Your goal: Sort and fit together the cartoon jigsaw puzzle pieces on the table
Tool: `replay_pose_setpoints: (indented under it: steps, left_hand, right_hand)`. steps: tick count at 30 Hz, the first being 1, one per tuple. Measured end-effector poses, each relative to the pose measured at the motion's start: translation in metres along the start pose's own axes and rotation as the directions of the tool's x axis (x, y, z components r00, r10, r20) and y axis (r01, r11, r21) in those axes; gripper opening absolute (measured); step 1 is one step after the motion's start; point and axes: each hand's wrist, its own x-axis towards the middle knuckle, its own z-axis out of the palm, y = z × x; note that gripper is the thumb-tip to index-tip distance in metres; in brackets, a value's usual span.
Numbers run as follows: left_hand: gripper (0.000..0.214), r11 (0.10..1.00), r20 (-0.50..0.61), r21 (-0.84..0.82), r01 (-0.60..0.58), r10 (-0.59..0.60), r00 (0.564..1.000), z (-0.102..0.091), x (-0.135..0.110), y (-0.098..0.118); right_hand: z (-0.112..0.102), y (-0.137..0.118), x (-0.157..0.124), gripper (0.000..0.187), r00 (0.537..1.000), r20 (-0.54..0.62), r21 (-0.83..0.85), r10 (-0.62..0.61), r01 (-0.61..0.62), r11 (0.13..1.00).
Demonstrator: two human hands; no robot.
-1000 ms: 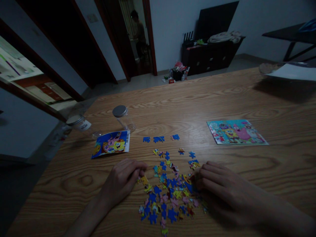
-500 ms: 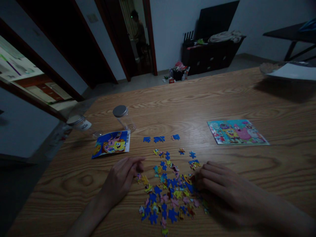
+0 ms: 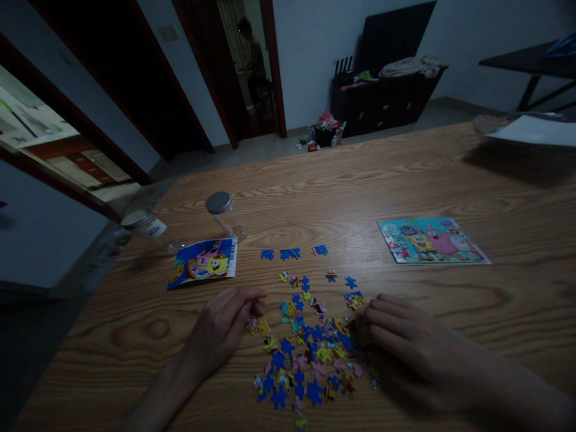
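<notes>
My left hand [image 3: 229,321] rests on the table at the left edge of a pile of loose jigsaw pieces [image 3: 315,354]. Its index finger stretches out and the others bend loosely, with nothing visible between them. On the right side of the pile lies my right hand [image 3: 400,336], fingers curled together. Their tips are against a joined blue and yellow cluster [image 3: 344,337]; whatever they pinch is hidden. Above the pile, blue edge pieces [image 3: 290,254] lie in a loose row, with another blue-and-pink piece [image 3: 320,249] to their right. A small joined bit [image 3: 354,299] sits just above my right fingers.
A cartoon picture card [image 3: 202,262] lies to the left, beside a clear jar with a metal lid [image 3: 225,213] and another jar [image 3: 150,227]. A second picture sheet [image 3: 434,241] lies right. Beyond the table are a cabinet [image 3: 387,108] and a person [image 3: 254,60] in a doorway.
My left hand has shifted very slightly to the right. The right hand and the puzzle pieces look the same.
</notes>
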Motion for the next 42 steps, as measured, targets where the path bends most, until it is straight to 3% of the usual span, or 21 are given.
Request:
replay_pose_setpoints:
  steps: [8,42]
  left_hand:
    - [0.03,1.0,0.006,0.0,-0.001,0.001,1.0,-0.0005,-0.0004,-0.0005]
    - [0.029,1.0,0.017,0.003,-0.005,0.005,1.0,-0.0004,-0.0015,-0.0005]
  right_hand:
    - [-0.0022,-0.0015,0.0045,0.016,0.999,-0.04,-0.017,-0.02,0.02,1.0]
    - [0.0007,0.0016,-0.0014,0.016,1.0,0.006,-0.008,-0.017,0.017,1.0]
